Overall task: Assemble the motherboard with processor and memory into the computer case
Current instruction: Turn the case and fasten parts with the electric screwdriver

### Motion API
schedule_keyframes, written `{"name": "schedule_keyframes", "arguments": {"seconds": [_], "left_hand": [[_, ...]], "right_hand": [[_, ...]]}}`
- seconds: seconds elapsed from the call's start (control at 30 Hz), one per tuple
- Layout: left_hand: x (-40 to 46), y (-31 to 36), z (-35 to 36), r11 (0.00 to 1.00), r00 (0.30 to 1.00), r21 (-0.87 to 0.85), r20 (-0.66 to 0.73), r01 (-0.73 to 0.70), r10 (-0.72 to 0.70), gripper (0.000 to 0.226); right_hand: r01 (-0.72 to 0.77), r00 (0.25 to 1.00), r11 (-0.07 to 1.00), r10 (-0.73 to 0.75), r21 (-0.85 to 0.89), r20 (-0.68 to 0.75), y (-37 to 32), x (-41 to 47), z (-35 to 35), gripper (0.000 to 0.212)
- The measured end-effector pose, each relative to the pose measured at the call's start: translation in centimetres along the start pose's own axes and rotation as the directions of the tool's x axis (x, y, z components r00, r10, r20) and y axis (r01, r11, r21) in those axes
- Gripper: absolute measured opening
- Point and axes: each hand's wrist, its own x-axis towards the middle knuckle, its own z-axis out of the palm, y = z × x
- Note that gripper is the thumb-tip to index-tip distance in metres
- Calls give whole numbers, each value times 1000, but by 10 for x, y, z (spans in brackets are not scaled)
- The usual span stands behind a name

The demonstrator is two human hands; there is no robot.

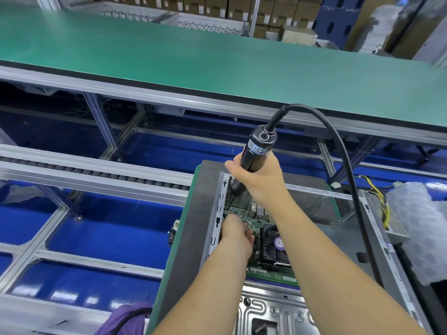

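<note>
Computer case bare stamped metal, dull sheen; screwdriver glossy black plastic; conveyor belt matt green.

the motherboard is lying inside the computer case, under the left hand's fingers. the cooler fan is sitting just right of those fingers. the electric screwdriver is standing upright behind them, in the right hand.

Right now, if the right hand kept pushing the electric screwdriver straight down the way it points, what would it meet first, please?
Most likely the motherboard near its far left corner: the right hand aims the electric screwdriver down there, just beyond the left hand. The tip itself is blurred, so it may already touch.
</note>
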Motion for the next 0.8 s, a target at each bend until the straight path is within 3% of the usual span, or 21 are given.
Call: {"name": "schedule_keyframes", "arguments": {"seconds": [0.23, 0.7, 0.8], "left_hand": [[-3, -1, 0, 1000, 1000, -9, 17, -19, 19, 23], [-6, -1, 0, 999, 999, -9, 23, -38, 39, 39], [-7, -1, 0, 999, 999, -14, 31, -39, 39, 39]], "right_hand": [[2, 1000, 999, -1, -46, 6, 0, 7, 2, 49], [-38, 999, 997, 38, -63, -16, -14, 12, 8, 52], [-61, 998, 997, 62, -41, 0, -14, 8, 8, 44]]}}
